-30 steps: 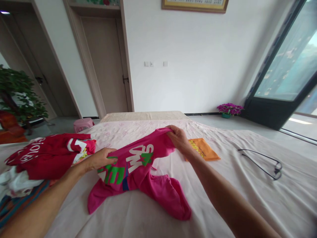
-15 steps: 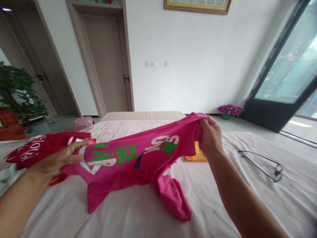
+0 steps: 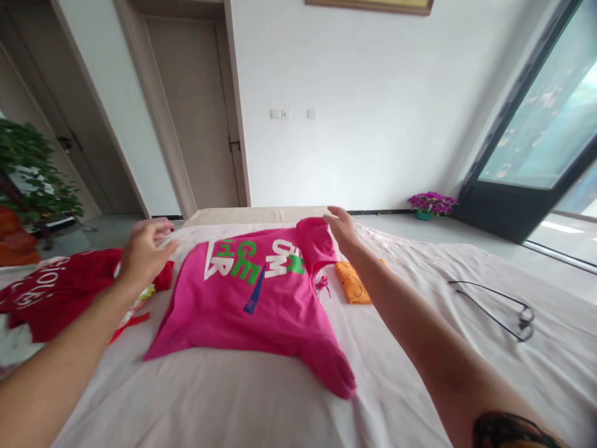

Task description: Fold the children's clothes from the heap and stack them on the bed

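A pink T-shirt (image 3: 233, 317) with green, white and blue print lies spread on the pale bedsheet, its neck side to the right and one sleeve pointing toward me. My left hand (image 3: 147, 249) hovers just past the shirt's left edge, fingers apart and holding nothing. Beside the far sleeve, my right hand (image 3: 342, 227) is open, its fingertips close to the fabric; whether they still touch it is hard to tell. Partly behind my right forearm sits a folded orange garment (image 3: 352, 286).
Red clothes (image 3: 60, 286) lie heaped on the left, partly behind my left arm. Black-framed glasses (image 3: 525, 323) rest on the sheet (image 3: 420, 386) at the right. Beyond the bed are a potted purple flower (image 3: 431, 204) and a leafy plant (image 3: 28, 168).
The pink T-shirt, held up and stretched between both hands before, now lies flatter on the bed. Both hands have let go; the left rose and the right moved inward to the left.
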Tool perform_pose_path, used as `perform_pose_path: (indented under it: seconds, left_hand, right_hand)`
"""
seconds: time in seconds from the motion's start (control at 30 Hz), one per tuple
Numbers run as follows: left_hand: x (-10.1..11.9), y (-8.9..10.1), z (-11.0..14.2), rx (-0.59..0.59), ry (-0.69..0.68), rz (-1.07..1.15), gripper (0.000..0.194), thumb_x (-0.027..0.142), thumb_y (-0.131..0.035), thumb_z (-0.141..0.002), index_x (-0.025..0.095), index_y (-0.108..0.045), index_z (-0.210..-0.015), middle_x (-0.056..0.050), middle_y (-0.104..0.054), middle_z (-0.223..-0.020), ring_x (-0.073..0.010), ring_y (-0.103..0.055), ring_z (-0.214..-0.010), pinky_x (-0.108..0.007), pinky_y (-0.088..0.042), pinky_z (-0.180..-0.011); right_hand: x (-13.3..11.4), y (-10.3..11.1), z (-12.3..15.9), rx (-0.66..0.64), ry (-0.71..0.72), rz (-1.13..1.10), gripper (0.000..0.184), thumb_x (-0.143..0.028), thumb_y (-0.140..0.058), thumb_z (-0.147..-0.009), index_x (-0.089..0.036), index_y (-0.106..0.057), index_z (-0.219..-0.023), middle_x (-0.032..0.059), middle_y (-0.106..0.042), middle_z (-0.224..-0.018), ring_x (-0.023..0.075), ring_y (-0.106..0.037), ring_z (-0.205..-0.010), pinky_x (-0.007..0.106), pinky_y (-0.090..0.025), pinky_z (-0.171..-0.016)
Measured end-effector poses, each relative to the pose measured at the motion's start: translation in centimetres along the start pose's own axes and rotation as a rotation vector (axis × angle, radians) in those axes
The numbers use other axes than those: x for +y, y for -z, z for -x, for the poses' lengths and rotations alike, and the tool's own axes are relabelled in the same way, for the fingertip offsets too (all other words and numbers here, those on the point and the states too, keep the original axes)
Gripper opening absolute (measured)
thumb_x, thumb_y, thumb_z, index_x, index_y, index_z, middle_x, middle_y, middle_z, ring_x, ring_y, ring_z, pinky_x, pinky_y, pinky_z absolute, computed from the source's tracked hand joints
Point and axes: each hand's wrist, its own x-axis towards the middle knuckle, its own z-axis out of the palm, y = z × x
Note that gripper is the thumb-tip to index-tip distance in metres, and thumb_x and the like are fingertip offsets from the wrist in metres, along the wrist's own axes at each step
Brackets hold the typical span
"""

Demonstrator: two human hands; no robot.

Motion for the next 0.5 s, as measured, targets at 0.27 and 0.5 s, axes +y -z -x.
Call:
perform_pose_path:
  seconds: [0.27,0.5]
  left_hand:
    - [-6.1,-1.3,11.3,-0.683,-0.098,-0.041,0.029,0.042,-0.072,-0.070,0.027,-0.074,-0.095,-0.002,-0.074,-0.105,-0.0259,-0.066,-0.100,-0.032,-0.052,-0.089]
    - [-8.4,-1.4,12.7,-0.585,-0.226,-0.169,0.026,0.026,-0.057,-0.073,0.032,-0.074,-0.092,-0.001,-0.074,-0.107,-0.0248,-0.066,-0.108,-0.032,-0.047,-0.099]
  right_hand:
    - [0.3,6.7,15.5,-0.941,0.043,0.141,0.016,-0.033,-0.064,-0.083,-0.018,-0.070,-0.081,0.0028,-0.065,-0.077,0.0148,-0.057,-0.069,0.026,-0.044,-0.064]
    - [-1.8,9.4,21.2,-1.257,0.363,0.513,0.041,-0.009,-0.061,-0.072,-0.026,-0.067,-0.109,0.0064,-0.067,-0.109,0.0209,-0.058,-0.102,0.033,-0.043,-0.091]
